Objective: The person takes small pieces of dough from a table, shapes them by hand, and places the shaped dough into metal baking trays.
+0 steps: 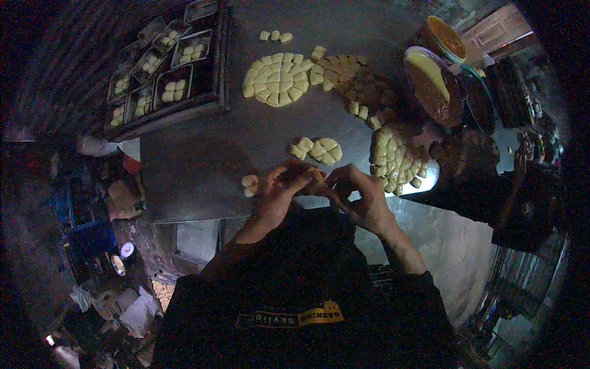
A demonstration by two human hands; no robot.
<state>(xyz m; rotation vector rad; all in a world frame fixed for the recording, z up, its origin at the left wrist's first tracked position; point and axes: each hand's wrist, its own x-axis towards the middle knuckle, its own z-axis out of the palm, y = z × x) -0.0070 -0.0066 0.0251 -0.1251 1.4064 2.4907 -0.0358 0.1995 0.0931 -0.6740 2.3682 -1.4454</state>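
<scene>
Both hands met at the near edge of the worktop [203,166], just above the person's dark apron. Left hand [279,187] was curled, fingers folded inward toward the right hand; its grip was closed around something small between the 2 hands, most likely a dough piece, though the piece itself was hidden by the fingers. Right hand [359,197] was likewise curled, fingertips touching those of the left hand; how far its grip was open could not be told.

2 dough pieces [249,184] lay on the worktop touching the left hand's outer side. A small dough cluster [318,149] lay just beyond the hands. A cut dough round [278,79], divided into squares, lay farther back at centre. 3 loose pieces [275,35] lay at the far edge. Another cut round [393,161] lay to the right, near the right hand. Between the 2 rounds ran a darker band of cut pieces [356,86], dimly lit.

A rack of small tins [163,80], each holding pale dough pieces, stood at the far left of the worktop. 2 round tubs [433,74] with brownish filling stood at the far right. Lighting was poor; the surroundings were too dark to resolve.
</scene>
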